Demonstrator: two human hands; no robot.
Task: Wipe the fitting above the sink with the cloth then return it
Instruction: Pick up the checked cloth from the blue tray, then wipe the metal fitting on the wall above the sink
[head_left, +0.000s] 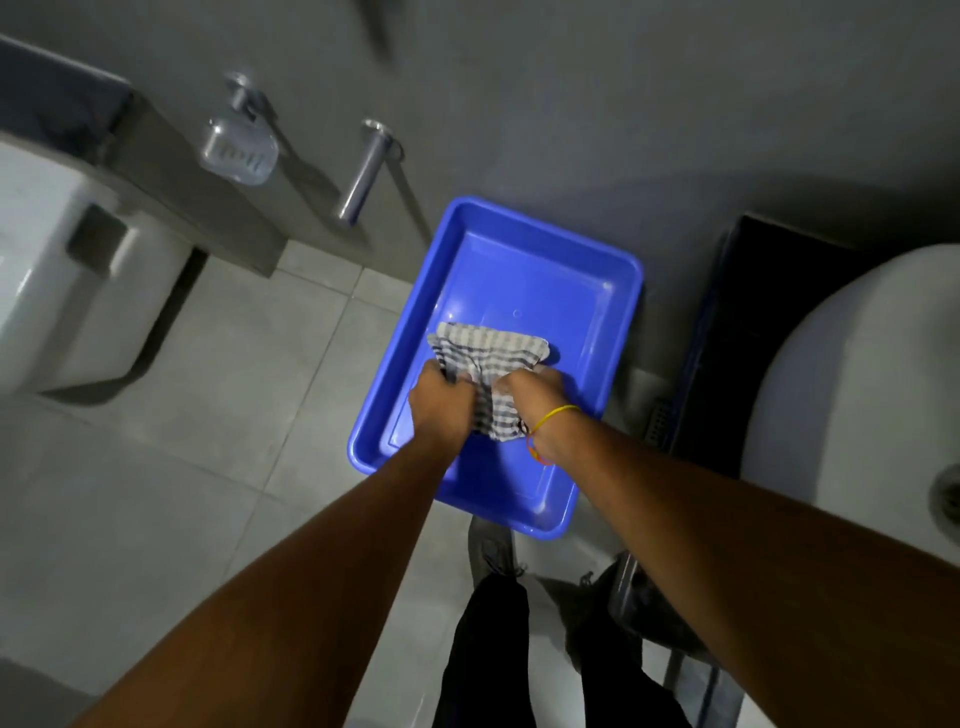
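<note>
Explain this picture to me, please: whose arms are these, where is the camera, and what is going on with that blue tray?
No machine here: a person wears a camera on the head, looking down, so you see their own arms. The left hand and the right hand both grip a checked cloth inside a blue tray, which seems to sit on a stand against the grey wall. The white sink is at the right edge, a toilet on the left, and a soap dish and a metal holder hang on the wall. The person's legs show below.
</note>
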